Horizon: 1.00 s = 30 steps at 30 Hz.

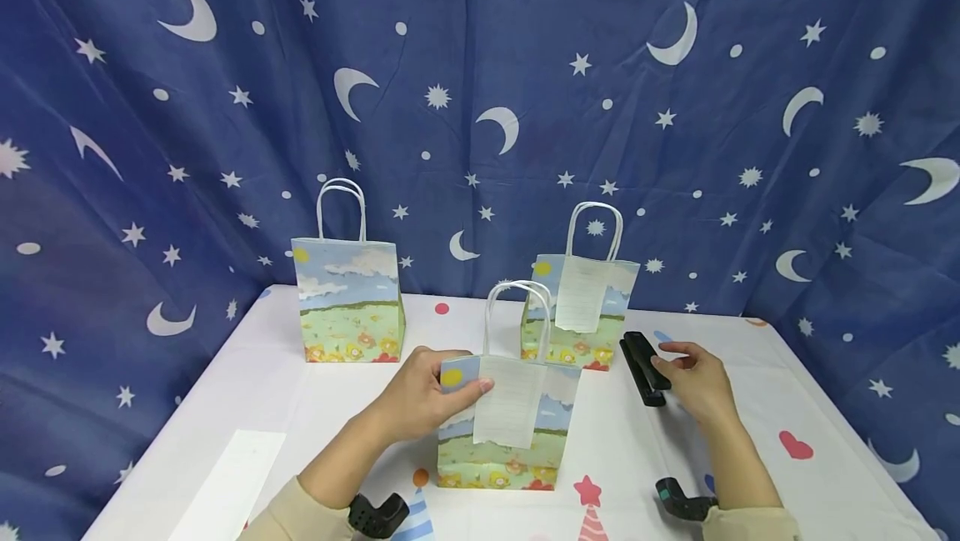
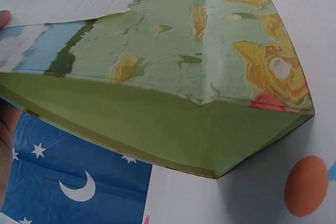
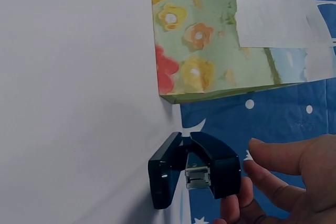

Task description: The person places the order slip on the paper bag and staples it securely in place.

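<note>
At the front middle, my left hand (image 1: 431,395) grips the upper left edge of a paper gift bag (image 1: 498,466), thumb in front. A lined paper slip (image 1: 510,403) lies over that bag's upper front; the left wrist view shows the bag's green side (image 2: 131,114) close up. To the right, my right hand (image 1: 697,378) is at a black stapler (image 1: 641,366) that stands on the table. In the right wrist view, lower fingertips (image 3: 231,208) reach the stapler's (image 3: 215,166) edge, while thumb and forefinger stand apart from it.
Behind stand two similar bags: a left one (image 1: 348,299) without a slip in view, and a right one (image 1: 540,341) with a paper slip (image 1: 581,295). A white paper strip (image 1: 228,483) lies at front left. A blue star-and-moon curtain (image 1: 465,124) hangs behind the table.
</note>
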Tool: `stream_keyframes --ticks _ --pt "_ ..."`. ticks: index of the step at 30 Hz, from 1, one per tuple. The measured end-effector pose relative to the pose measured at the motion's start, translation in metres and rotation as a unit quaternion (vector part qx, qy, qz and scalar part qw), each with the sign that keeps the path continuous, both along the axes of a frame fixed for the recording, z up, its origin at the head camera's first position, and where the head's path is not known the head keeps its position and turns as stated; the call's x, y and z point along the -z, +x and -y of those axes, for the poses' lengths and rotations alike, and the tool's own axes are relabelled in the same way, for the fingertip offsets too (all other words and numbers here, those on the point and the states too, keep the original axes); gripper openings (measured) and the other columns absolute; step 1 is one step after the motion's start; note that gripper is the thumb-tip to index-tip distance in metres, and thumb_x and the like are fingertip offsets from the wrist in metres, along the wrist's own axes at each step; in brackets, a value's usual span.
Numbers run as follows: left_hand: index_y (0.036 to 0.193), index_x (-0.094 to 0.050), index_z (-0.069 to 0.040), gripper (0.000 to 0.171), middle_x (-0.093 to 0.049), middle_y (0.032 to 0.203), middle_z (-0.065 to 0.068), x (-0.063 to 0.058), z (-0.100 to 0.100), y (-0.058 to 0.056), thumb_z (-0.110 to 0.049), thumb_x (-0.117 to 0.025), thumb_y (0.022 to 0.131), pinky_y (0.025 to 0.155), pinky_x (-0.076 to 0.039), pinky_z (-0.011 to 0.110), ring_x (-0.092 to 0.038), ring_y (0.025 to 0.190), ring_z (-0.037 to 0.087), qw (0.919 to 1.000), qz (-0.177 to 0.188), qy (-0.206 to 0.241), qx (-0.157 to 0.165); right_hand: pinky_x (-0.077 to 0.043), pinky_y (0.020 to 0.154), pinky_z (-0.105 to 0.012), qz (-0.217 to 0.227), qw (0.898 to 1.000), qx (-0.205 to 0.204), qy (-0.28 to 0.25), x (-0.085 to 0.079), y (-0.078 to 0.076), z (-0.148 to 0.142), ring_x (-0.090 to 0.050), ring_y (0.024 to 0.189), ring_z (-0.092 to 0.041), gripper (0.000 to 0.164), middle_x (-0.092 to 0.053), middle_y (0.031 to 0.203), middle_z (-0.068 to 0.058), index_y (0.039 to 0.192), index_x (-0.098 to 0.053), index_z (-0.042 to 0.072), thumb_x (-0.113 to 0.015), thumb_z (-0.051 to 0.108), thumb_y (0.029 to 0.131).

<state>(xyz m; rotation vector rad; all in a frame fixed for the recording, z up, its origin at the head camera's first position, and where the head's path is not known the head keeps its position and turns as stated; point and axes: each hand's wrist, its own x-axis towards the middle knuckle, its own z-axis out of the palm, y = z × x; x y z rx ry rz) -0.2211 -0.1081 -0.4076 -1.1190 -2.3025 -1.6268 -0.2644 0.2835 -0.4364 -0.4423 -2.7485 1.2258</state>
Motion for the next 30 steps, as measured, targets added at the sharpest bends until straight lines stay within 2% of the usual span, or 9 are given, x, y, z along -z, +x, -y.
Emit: stream_keyframes --ticks 7,14,18,26,30 --pt "0.063 -0.040 -0.015 0.041 -0.035 0.052 -0.007 0.001 0.001 0.000 -0.027 -0.063 0.095 0.044 -0.030 0.020 -0.031 0.044 0.002 1.0000 -0.006 -0.006 -0.002 -0.038 0.057 -0.030 0.011 1.000 -0.007 0.009 0.003 0.001 -0.001 -0.046 0.070 -0.017 0.044 -0.053 0.091 -0.005 0.131 -0.057 0.008 -0.064 0.030 0.093" --pt "0.060 -0.040 -0.015 0.044 -0.032 0.051 -0.008 0.000 0.002 0.001 -0.029 -0.064 0.094 0.043 -0.029 0.021 -0.028 0.043 0.001 0.9998 0.018 -0.009 -0.008 -0.037 0.058 -0.030 0.019 1.000 0.000 0.005 0.006 -0.001 -0.001 -0.046 0.070 -0.017 0.047 -0.050 0.088 -0.004 0.131 -0.056 0.008 -0.066 0.032 0.091" --pt "0.061 -0.040 -0.015 0.043 -0.033 0.051 -0.008 0.001 0.002 0.001 -0.028 -0.064 0.095 0.043 -0.029 0.021 -0.030 0.044 0.002 0.9998 0.018 -0.009 -0.005 -0.038 0.057 -0.031 0.023 1.000 0.011 0.001 0.008 0.000 -0.001 -0.046 0.071 -0.018 0.050 -0.052 0.088 -0.005 0.131 -0.056 0.007 -0.068 0.032 0.089" --pt "0.060 -0.038 -0.015 0.046 -0.028 0.051 -0.007 0.000 0.001 -0.001 -0.029 -0.064 0.095 0.043 -0.028 0.020 -0.025 0.043 0.001 0.9999 0.007 -0.007 -0.007 -0.039 0.063 -0.030 0.033 0.999 0.012 -0.006 0.010 -0.002 -0.002 -0.050 0.085 -0.022 0.066 -0.054 0.103 -0.012 0.136 -0.048 0.003 -0.068 0.042 0.088" --pt "0.060 -0.039 -0.015 0.045 -0.031 0.051 -0.008 0.001 0.002 0.000 -0.028 -0.064 0.094 0.043 -0.028 0.021 -0.028 0.043 0.001 0.9998 0.019 -0.002 -0.007 -0.041 0.065 -0.030 0.047 0.999 0.005 -0.009 0.012 -0.003 -0.003 -0.052 0.092 -0.026 0.073 -0.055 0.110 -0.017 0.138 -0.044 0.002 -0.068 0.047 0.086"
